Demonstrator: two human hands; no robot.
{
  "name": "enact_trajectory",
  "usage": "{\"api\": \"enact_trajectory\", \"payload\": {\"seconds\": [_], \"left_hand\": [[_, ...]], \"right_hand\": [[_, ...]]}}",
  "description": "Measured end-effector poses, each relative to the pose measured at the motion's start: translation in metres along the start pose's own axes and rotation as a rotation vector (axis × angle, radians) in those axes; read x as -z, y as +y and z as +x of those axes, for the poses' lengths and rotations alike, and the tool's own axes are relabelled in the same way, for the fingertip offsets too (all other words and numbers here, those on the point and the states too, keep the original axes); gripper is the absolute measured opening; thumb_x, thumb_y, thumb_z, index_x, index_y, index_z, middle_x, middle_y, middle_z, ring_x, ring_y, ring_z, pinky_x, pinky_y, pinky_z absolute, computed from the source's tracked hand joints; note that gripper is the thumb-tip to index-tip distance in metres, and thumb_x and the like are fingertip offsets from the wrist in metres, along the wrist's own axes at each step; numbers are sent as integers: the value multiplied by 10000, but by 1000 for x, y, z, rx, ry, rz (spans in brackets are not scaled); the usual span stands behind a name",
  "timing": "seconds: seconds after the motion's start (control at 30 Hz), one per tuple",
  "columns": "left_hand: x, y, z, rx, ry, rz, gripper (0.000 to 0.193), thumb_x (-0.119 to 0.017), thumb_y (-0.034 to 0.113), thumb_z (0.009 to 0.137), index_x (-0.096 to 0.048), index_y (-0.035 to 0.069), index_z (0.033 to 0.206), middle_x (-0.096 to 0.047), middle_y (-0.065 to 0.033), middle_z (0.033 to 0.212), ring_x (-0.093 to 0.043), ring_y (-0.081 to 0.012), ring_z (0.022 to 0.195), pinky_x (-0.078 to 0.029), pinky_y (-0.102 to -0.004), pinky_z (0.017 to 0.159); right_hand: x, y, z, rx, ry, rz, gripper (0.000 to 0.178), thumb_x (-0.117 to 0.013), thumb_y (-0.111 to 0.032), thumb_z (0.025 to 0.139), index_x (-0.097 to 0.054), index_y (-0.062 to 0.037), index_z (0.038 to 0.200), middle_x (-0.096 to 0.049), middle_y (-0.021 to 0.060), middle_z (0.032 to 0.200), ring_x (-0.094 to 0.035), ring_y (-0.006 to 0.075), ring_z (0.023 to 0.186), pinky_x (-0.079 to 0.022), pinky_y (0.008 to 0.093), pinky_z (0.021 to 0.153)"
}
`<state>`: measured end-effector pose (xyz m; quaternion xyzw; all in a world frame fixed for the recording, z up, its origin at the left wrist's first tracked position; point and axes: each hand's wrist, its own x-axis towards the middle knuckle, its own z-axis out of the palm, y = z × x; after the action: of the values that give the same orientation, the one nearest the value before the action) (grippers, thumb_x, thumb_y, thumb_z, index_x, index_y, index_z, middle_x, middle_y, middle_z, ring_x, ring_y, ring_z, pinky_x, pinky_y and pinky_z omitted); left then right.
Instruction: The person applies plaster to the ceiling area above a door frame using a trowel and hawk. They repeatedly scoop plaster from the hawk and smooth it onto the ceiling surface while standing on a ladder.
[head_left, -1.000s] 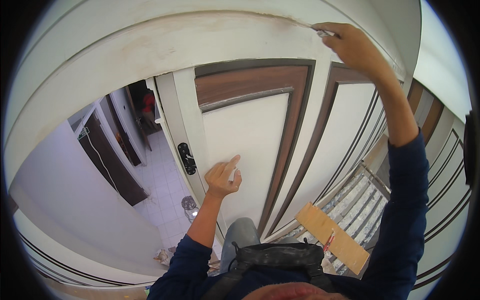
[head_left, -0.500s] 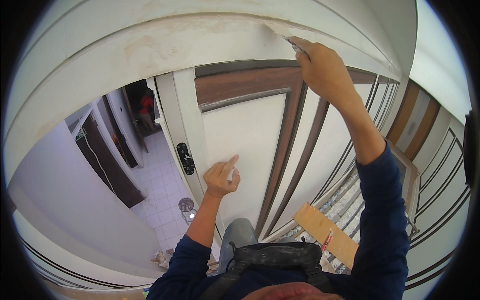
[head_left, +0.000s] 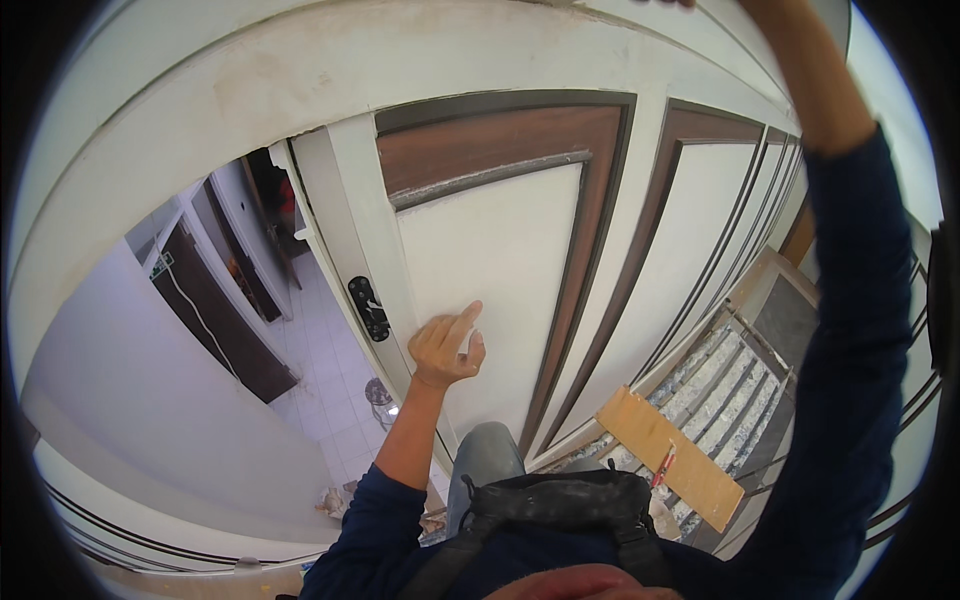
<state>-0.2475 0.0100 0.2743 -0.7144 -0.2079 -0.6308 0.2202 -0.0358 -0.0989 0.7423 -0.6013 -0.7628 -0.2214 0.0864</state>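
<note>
The left hand (head_left: pixel 447 346) is set against the white door panel (head_left: pixel 495 240), a little toward seven o'clock from the centre of the view. Its forefinger is stretched out toward one o'clock, the thumb is held apart from it, and the other fingers are loosely curled; nothing is seen to be gripped. The right hand (head_left: pixel 682 3) is cut off by the upper edge at one o'clock, with only fingertips shown, so it cannot be told how far it is closed or whether anything is held. By those fingertips, a white beam (head_left: pixel 285 90), stained brownish in patches, is curved over the door from ten to one o'clock.

The panel is framed in brown and dark trim, and a black lock fitting (head_left: pixel 368 308) is mounted just beside the left hand, at its ten o'clock. A second panel (head_left: pixel 700 200) is placed between two and three o'clock. A tiled floor (head_left: pixel 325 340) is seen through the doorway at nine. Toward four o'clock, a wooden board (head_left: pixel 705 487) is laid across a smeared slatted platform (head_left: pixel 715 385), with a red tool (head_left: pixel 664 465) resting on it. A black bag (head_left: pixel 560 508) is worn at the chest, between five and six.
</note>
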Motion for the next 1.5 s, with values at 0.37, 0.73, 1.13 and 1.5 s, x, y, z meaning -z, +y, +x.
{"api": "enact_trajectory", "payload": {"seconds": [0.37,0.73,1.13,1.5], "left_hand": [[3,-1,-3,13,3,1,403,-670,109,743,-765,50,1130,-705,-56,775,-669,-219,636,-545,-305,561],[10,-3,-4,30,-11,33,425,-693,92,728,-766,70,1146,-705,-58,777,-667,-218,641,-539,-308,564],[32,1,-7,80,-27,124,477,-704,85,705,-752,94,1180,-732,-39,805,-669,-192,646,-549,-300,582],[24,6,-4,99,-14,56,461,-717,77,715,-752,99,1174,-697,-25,754,-659,-191,650,-543,-308,591]], "right_hand": [[82,19,-16,-209,102,193,264,-708,-157,905,-745,-27,1132,-648,43,739,-521,109,575,-389,283,487],[-185,-7,-7,-96,809,142,342,-555,-189,1000,-607,-152,1336,-670,243,1038,-682,440,874,-556,526,754],[-59,-142,-42,629,997,-397,394,-720,-138,889,-692,-247,1267,-641,13,880,-670,164,711,-515,308,577],[-56,-182,-27,654,815,-672,424,-747,-87,842,-697,-169,1255,-681,61,1007,-709,192,815,-547,302,643]]}}
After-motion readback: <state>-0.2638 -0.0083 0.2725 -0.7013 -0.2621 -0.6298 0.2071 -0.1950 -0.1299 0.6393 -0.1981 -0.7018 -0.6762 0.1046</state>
